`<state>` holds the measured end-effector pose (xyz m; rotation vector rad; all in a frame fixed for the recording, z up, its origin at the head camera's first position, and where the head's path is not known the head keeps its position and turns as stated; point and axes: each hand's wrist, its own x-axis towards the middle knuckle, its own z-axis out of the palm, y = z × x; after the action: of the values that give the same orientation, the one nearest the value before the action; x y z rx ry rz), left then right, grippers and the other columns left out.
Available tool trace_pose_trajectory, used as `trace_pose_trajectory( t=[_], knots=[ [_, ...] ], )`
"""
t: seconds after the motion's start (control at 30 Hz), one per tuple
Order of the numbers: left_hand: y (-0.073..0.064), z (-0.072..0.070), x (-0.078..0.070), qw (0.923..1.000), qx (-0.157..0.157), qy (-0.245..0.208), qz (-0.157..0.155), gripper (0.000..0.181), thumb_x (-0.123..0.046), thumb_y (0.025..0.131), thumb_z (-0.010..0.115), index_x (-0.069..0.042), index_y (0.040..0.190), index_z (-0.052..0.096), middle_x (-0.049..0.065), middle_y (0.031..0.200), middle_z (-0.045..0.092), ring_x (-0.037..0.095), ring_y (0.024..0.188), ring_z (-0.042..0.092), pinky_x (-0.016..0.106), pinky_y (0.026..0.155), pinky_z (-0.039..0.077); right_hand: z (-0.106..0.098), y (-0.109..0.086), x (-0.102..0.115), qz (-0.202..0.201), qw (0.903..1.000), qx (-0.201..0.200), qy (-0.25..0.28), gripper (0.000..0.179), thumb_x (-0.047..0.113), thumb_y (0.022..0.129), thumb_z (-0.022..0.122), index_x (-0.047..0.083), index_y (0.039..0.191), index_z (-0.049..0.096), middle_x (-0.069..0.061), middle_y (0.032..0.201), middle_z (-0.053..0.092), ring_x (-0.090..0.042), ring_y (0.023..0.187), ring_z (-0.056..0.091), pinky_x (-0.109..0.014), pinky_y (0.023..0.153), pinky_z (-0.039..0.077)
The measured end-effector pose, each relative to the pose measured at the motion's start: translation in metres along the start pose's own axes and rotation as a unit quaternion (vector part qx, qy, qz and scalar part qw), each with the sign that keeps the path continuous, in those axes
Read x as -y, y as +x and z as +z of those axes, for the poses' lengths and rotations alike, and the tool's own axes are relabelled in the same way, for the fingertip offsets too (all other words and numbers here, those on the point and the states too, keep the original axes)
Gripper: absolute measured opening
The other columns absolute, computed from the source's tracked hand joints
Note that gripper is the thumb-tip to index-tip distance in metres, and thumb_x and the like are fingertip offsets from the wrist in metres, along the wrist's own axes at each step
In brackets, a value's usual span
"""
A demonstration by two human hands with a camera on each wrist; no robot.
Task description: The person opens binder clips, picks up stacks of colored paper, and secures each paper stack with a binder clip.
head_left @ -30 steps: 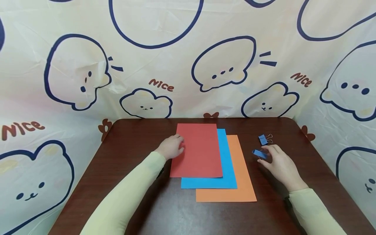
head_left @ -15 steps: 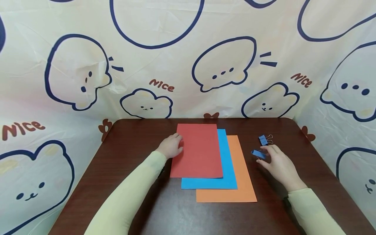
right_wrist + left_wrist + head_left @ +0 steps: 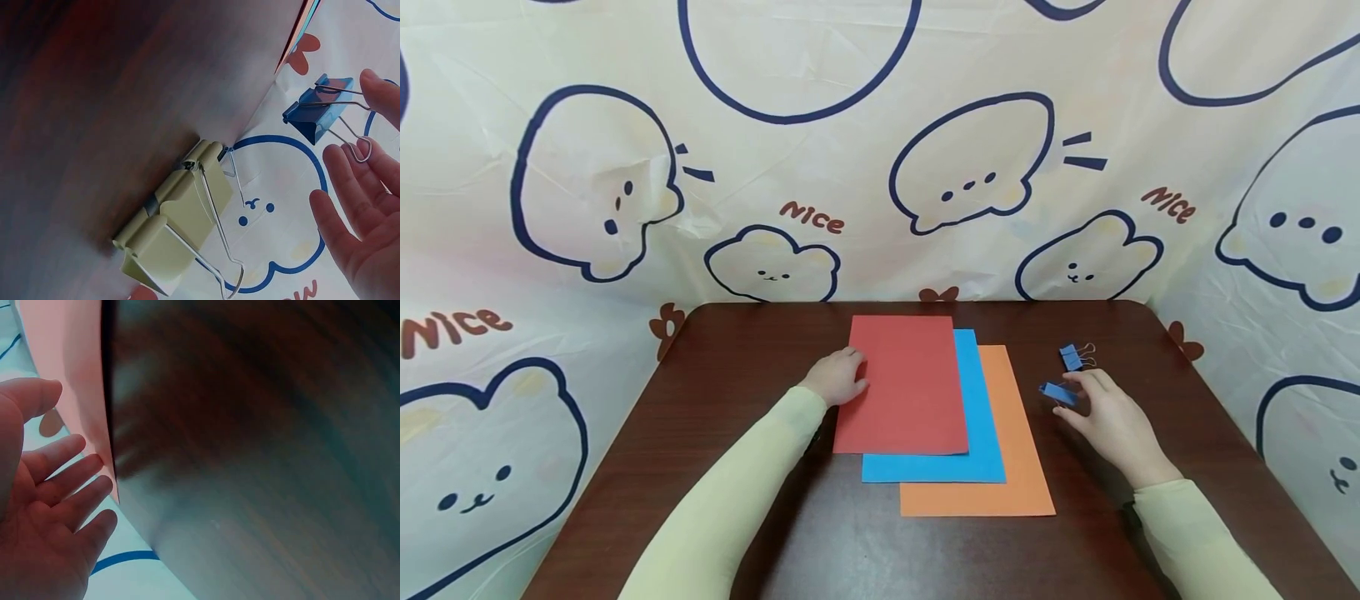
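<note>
My right hand (image 3: 1116,429) pinches a blue binder clip (image 3: 1058,393) by its wire handles, to the right of the papers. In the right wrist view the thumb is at one handle and the fingertips are at the other. At the left edge of a red sheet (image 3: 902,383), my left hand (image 3: 837,377) has its fingers loosely extended; whether they touch the paper I cannot tell. A blue sheet (image 3: 987,400) lies partly under the red one, and an orange sheet (image 3: 1018,442) under both.
Another blue binder clip (image 3: 1071,357) lies just beyond my right hand. A larger pale yellow binder clip (image 3: 178,215) stands on the dark wooden table (image 3: 820,550), visible in the right wrist view alone. A patterned cloth (image 3: 865,167) hangs around the table.
My right hand has shifted slightly left toward the papers with the blue binder clip. My left hand and the sheets have stayed almost still.
</note>
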<state>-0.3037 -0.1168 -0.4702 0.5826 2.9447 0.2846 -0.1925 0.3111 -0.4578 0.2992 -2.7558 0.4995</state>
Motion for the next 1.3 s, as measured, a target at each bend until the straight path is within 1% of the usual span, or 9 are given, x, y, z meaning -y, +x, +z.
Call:
trace_pose_trajectory(
  t=[0.2, 0.4, 0.5, 0.63, 0.8, 0.97, 1.1, 1.3],
  knots=[
    [0.004, 0.002, 0.002, 1.0000, -0.006, 0.007, 0.002, 0.047, -0.030, 0.099, 0.070, -0.001, 0.136, 0.060, 0.017, 0.131, 0.062, 0.028, 0.112, 0.064, 0.042, 0.105, 0.053, 0.000, 0.002, -0.001, -0.002, 1.0000, -0.004, -0.002, 0.057, 0.017, 0.082, 0.088, -0.001, 0.129, 0.061, -0.021, 0.120, 0.060, -0.030, 0.090, 0.065, -0.052, 0.077, 0.060],
    [0.009, 0.001, 0.002, 0.9991, -0.030, 0.028, 0.012, 0.038, -0.023, 0.096, 0.075, -0.002, 0.126, 0.066, 0.015, 0.119, 0.066, 0.026, 0.101, 0.066, 0.039, 0.099, 0.056, 0.000, 0.003, -0.002, -0.009, 0.9999, -0.005, -0.001, 0.057, 0.017, 0.081, 0.089, 0.000, 0.128, 0.062, -0.019, 0.118, 0.060, -0.029, 0.089, 0.065, -0.050, 0.075, 0.060],
    [0.014, 0.001, 0.003, 0.9991, -0.034, 0.025, 0.007, 0.034, -0.021, 0.095, 0.076, -0.004, 0.123, 0.069, 0.014, 0.115, 0.067, 0.025, 0.098, 0.065, 0.038, 0.098, 0.057, 0.001, 0.004, -0.002, -0.018, 0.9998, -0.010, -0.001, 0.056, 0.017, 0.081, 0.089, 0.000, 0.127, 0.062, -0.018, 0.116, 0.060, -0.028, 0.087, 0.065, -0.049, 0.073, 0.060],
    [0.018, 0.001, 0.004, 0.9992, -0.033, 0.020, -0.001, 0.032, -0.022, 0.094, 0.077, -0.005, 0.120, 0.070, 0.013, 0.114, 0.067, 0.024, 0.098, 0.064, 0.038, 0.097, 0.057, 0.002, 0.005, -0.001, -0.023, 0.9997, -0.014, -0.002, 0.056, 0.018, 0.080, 0.089, 0.001, 0.126, 0.062, -0.017, 0.115, 0.060, -0.028, 0.087, 0.067, -0.049, 0.073, 0.060],
    [0.021, 0.000, 0.005, 0.9994, -0.031, 0.010, -0.011, 0.030, -0.023, 0.094, 0.078, -0.005, 0.117, 0.071, 0.012, 0.113, 0.067, 0.025, 0.099, 0.064, 0.037, 0.097, 0.057, 0.002, 0.006, -0.002, -0.014, 0.9999, -0.005, -0.001, 0.056, 0.018, 0.081, 0.089, 0.000, 0.127, 0.062, -0.018, 0.117, 0.060, -0.029, 0.089, 0.067, -0.050, 0.075, 0.061],
    [0.024, 0.001, 0.005, 0.9993, -0.032, 0.001, -0.017, 0.026, -0.021, 0.095, 0.076, -0.005, 0.114, 0.071, 0.012, 0.113, 0.066, 0.026, 0.102, 0.065, 0.038, 0.098, 0.056, 0.002, 0.005, -0.002, -0.007, 1.0000, 0.001, -0.001, 0.056, 0.018, 0.082, 0.088, 0.000, 0.128, 0.062, -0.019, 0.118, 0.060, -0.030, 0.091, 0.067, -0.051, 0.076, 0.060],
    [0.026, 0.001, 0.005, 0.9990, -0.033, -0.012, -0.026, 0.024, -0.019, 0.096, 0.075, -0.005, 0.114, 0.071, 0.011, 0.113, 0.065, 0.026, 0.102, 0.064, 0.038, 0.099, 0.055, 0.003, 0.004, -0.003, -0.009, 1.0000, -0.002, -0.001, 0.056, 0.018, 0.082, 0.088, 0.000, 0.128, 0.062, -0.019, 0.119, 0.060, -0.031, 0.092, 0.068, -0.051, 0.077, 0.060],
    [0.028, 0.002, 0.005, 0.9985, -0.024, -0.031, -0.039, 0.023, -0.017, 0.095, 0.075, -0.005, 0.114, 0.068, 0.012, 0.114, 0.062, 0.027, 0.104, 0.061, 0.038, 0.098, 0.055, 0.003, 0.003, -0.004, -0.007, 1.0000, 0.000, 0.001, 0.056, 0.017, 0.082, 0.088, 0.000, 0.128, 0.062, -0.019, 0.119, 0.060, -0.030, 0.091, 0.068, -0.051, 0.076, 0.060]
  ],
)
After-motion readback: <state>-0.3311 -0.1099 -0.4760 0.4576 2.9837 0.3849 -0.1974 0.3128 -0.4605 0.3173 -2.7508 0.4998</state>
